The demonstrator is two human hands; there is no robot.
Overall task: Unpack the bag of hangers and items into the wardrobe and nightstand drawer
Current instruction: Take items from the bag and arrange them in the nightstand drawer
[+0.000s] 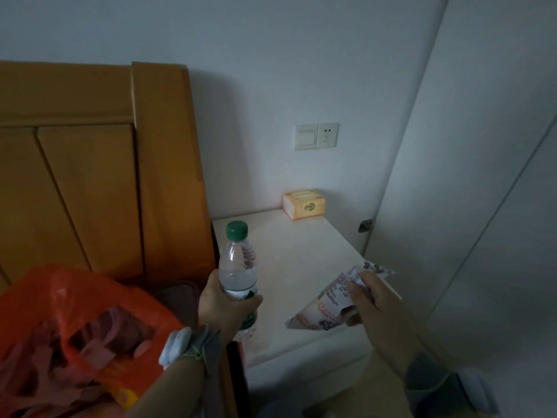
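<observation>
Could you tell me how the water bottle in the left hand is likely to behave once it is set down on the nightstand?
The water bottle looks thin, clear plastic, so it probably dents under the left hand. It seems mostly full, so likely heavy for its size. Tall and narrow, it could tip if nudged on the nightstand, then roll.

One water bottle (238, 267), one printed packet (328, 300), one orange box (304, 204), one orange bag (84, 321), one nightstand (301, 251), two hands in view.
</observation>
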